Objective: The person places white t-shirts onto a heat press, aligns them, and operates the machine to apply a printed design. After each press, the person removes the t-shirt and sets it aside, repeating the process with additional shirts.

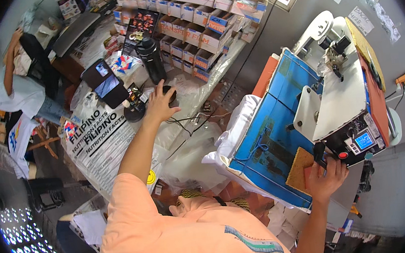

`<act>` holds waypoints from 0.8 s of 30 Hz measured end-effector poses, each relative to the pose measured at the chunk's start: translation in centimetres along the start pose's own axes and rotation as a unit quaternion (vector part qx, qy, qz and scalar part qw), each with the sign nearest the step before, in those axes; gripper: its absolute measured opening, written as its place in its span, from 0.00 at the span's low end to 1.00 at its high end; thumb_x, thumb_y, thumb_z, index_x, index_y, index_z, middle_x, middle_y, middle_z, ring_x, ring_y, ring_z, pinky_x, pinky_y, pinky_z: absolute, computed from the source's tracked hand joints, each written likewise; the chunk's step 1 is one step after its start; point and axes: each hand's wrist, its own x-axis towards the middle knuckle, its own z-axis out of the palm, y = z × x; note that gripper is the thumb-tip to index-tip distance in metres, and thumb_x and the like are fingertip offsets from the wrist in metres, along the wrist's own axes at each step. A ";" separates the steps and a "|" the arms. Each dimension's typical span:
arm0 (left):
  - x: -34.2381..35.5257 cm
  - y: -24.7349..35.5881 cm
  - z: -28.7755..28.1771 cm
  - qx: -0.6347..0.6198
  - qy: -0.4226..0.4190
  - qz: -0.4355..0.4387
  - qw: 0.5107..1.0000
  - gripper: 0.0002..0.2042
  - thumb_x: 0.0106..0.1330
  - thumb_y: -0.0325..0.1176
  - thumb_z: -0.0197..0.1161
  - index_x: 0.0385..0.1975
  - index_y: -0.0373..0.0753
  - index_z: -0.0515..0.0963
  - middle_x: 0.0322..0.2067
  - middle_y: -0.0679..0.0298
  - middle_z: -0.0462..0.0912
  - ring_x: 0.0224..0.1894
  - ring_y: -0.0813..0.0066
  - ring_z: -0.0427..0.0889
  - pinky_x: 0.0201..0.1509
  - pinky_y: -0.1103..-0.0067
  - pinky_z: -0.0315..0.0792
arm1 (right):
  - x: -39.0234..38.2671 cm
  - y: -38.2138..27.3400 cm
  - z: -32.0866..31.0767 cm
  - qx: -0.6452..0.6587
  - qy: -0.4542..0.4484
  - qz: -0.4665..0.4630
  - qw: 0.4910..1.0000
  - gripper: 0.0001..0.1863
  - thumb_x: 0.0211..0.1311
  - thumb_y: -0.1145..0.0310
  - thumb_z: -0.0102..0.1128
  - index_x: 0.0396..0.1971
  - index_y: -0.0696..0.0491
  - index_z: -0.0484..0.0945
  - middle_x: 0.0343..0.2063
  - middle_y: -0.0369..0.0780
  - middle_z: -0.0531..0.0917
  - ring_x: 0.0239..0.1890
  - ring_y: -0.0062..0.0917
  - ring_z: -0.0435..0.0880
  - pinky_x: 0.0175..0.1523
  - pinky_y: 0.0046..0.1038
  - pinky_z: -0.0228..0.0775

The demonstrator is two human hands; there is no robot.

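My left hand [162, 105] reaches over the table with its fingers spread, next to a small round black item [173, 96] that they partly hide; no grip on it shows. A tall black tumbler [151, 60] stands just beyond the fingertips. My right hand [328, 178] is closed around the black handle [319, 154] at the front of a heat press [339, 108], beside its lit blue display [364, 140]. Below its raised plate lies a blue lower bed [263, 145] with dark worn patches. White cloth [241, 122] drapes over the bed's left edge.
Sheets with black lettering [107, 150] cover the table at left. A phone [106, 84] on a stand has its screen lit. Stacked open cardboard boxes [193, 30] line the back. Black cables [188, 128] run across clear plastic. Another person [19, 95] is at the far left.
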 end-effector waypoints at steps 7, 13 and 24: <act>1.0 -3.6 1.6 -0.163 0.017 -0.043 0.985 0.44 0.44 0.45 0.78 0.65 0.46 0.65 0.62 0.47 0.65 0.60 0.46 0.71 0.61 0.64 0.70 | -0.1 -0.3 0.8 -0.012 0.019 0.027 0.999 0.10 0.45 0.73 0.64 0.30 0.53 0.76 0.30 0.40 0.80 0.36 0.43 0.77 0.43 0.42 0.63; 0.6 -2.8 -0.1 -0.191 0.049 -0.038 0.980 0.44 0.43 0.43 0.78 0.64 0.42 0.66 0.57 0.50 0.73 0.59 0.53 0.73 0.62 0.67 0.69 | 0.3 -0.5 1.0 -0.001 0.041 0.027 0.999 0.09 0.45 0.73 0.65 0.28 0.51 0.76 0.30 0.40 0.81 0.36 0.42 0.77 0.44 0.42 0.63; -5.2 8.1 -16.1 -0.188 0.074 0.094 0.975 0.43 0.38 0.42 0.82 0.59 0.38 0.71 0.51 0.52 0.78 0.54 0.54 0.78 0.60 0.69 0.71 | -0.3 -0.3 1.5 0.005 0.061 0.042 0.997 0.11 0.41 0.73 0.66 0.28 0.50 0.76 0.29 0.40 0.79 0.36 0.41 0.77 0.43 0.43 0.63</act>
